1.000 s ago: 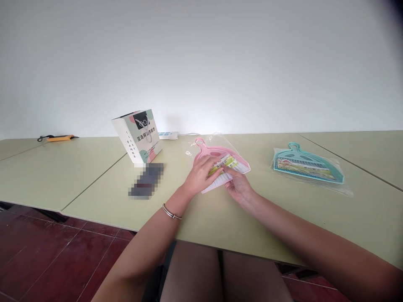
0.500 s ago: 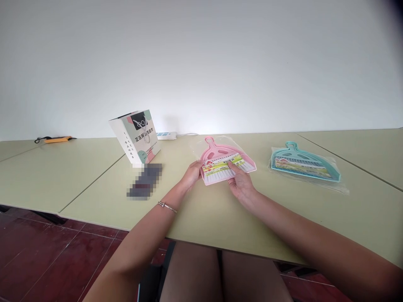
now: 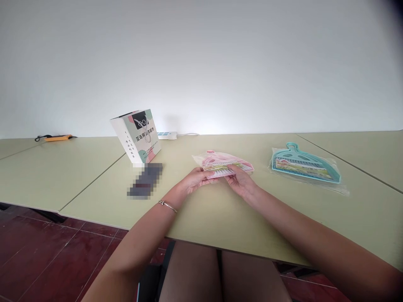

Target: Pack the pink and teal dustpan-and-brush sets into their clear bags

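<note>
Between my hands is a pink dustpan (image 3: 228,158) with a white-bristled brush and a printed label inside it, in a clear plastic wrapper. It is tipped nearly flat, its handle pointing away from me. My left hand (image 3: 195,179) is closed on its near left edge, thumb on top and fingers beneath. At the near right part my right hand (image 3: 239,180) grips it, thumb pressed over the label. The undersides of my fingers are partly hidden. A second dustpan, turquoise (image 3: 304,162) and also wrapped with a brush, lies to the right, untouched.
A white paper bag (image 3: 141,138) with printed lettering stands at the back left. In front of it lies a dark pixelated item (image 3: 145,181). A white power strip (image 3: 167,135) and an orange object with a black strap (image 3: 58,138) are near the wall. The table (image 3: 201,218) ends before my lap.
The pink dustpan has tilted from facing me to nearly flat, its handle end dropping away. My left hand has shifted right along its near edge, thumb now on top.
</note>
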`<state>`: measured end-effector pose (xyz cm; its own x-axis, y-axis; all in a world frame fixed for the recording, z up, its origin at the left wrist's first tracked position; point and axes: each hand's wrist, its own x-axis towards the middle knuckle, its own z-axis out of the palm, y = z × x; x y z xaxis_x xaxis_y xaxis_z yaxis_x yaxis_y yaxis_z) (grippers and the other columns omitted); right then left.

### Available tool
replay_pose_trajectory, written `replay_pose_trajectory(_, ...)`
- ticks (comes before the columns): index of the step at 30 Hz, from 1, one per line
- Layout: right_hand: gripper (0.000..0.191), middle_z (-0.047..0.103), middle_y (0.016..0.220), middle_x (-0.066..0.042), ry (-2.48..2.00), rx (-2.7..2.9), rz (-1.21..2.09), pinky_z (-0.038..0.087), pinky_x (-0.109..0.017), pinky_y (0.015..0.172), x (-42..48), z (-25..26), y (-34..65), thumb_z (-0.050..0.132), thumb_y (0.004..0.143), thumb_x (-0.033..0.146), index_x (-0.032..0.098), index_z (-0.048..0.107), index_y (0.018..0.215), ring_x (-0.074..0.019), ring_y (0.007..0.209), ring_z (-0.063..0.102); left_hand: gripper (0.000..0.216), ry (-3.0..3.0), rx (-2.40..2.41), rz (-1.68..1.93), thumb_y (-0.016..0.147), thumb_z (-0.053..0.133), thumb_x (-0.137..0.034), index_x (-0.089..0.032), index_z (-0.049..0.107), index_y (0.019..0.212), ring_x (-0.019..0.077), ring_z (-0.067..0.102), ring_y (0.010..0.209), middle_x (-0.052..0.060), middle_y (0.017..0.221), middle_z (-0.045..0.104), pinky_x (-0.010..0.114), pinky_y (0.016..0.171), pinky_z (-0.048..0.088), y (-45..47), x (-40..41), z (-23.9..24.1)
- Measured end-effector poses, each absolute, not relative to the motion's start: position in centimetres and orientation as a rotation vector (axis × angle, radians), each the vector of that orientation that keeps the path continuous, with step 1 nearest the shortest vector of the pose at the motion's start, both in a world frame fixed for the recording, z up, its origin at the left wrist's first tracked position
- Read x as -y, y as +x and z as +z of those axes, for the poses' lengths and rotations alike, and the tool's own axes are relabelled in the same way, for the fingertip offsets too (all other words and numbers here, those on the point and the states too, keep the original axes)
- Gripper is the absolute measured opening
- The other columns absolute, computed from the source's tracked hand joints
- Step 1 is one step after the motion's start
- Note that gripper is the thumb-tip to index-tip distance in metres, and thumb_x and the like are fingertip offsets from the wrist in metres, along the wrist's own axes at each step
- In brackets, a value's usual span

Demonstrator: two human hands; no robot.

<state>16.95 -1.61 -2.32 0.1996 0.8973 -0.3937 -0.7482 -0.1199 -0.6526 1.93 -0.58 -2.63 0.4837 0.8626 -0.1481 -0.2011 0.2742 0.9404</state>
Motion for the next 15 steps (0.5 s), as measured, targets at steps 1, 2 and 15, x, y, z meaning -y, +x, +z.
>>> replay_pose_trajectory(1,0.019,0.068,0.087,0.001,-0.929,0.229,1.44,0.057,-0.015,0.069,1.7,-2.1,17.0,0.052,0.08,0.003,0.021,0.057,0.083,-0.0087,0.081,0.066,0.037,1.03,-0.786,0.836,0.068,0.074,-0.018,-0.012,0.065,0.104,0.0196,0.065,0.099,0.013,0.114,0.065,0.032,0.096,0.049,1.9,0.5,-2.6)
replay_pose_trajectory(2,0.017,0.068,0.088,0.0,-0.929,0.26,1.458,0.057,-0.016,0.07,1.7,-1.9,17.1,0.052,0.081,0.004,0.02,0.056,0.084,-0.0091,0.083,0.066,0.036,1.009,-0.805,0.854,0.068,0.074,-0.017,-0.011,0.065,0.102,0.0192,0.065,0.099,0.013,0.113,0.066,0.031,0.096,0.049,1.8,0.4,-2.6)
replay_pose_trajectory(15,0.032,0.066,0.099,-0.003,-0.878,0.603,1.644,0.056,-0.017,0.08,1.9,-0.4,18.3,0.051,0.073,-0.006,0.019,0.059,0.092,-0.0108,0.095,0.064,0.057,1.158,-0.729,0.892,0.057,0.08,-0.013,-0.017,0.062,0.112,0.0239,0.051,0.121,0.009,0.126,0.059,0.037,0.107,0.036,1.2,0.7,-1.0)
